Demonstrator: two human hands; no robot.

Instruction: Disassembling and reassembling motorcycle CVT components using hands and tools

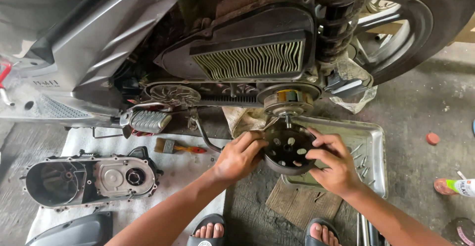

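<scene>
Both hands grip a round, dark metal clutch bell (288,149), a shallow drum with a ring of round holes in its face. The fingers (253,144) of the left hand (240,157) curl around its left rim, and the fingers (324,144) of the right hand (334,164) wrap its right rim, thumb below. The bell is held up off the floor, just beneath the exposed rear clutch assembly (289,100) of a scooter, with the short shaft (287,120) of that assembly pointing down at the bell's centre; whether bell and shaft touch cannot be told.

Behind the bell and under the right hand lies a dented metal tray (368,142) holding several loose bolts (360,159). The tray rests partly on a piece of brown cardboard (302,201) on the concrete floor (420,127).

Above, the scooter's drive belt (232,99) runs leftward to the finned front pulley (174,93). Over these sits the open air filter (252,60) with its pleated yellowish element. The rear wheel (396,23) is at the upper right.

To the left, on a white cloth (188,172), lies the removed transmission cover (91,177), inner side up, and near it a small paintbrush (175,147) with an orange handle. The person's feet in dark sandals (210,231) show at the bottom edge.
</scene>
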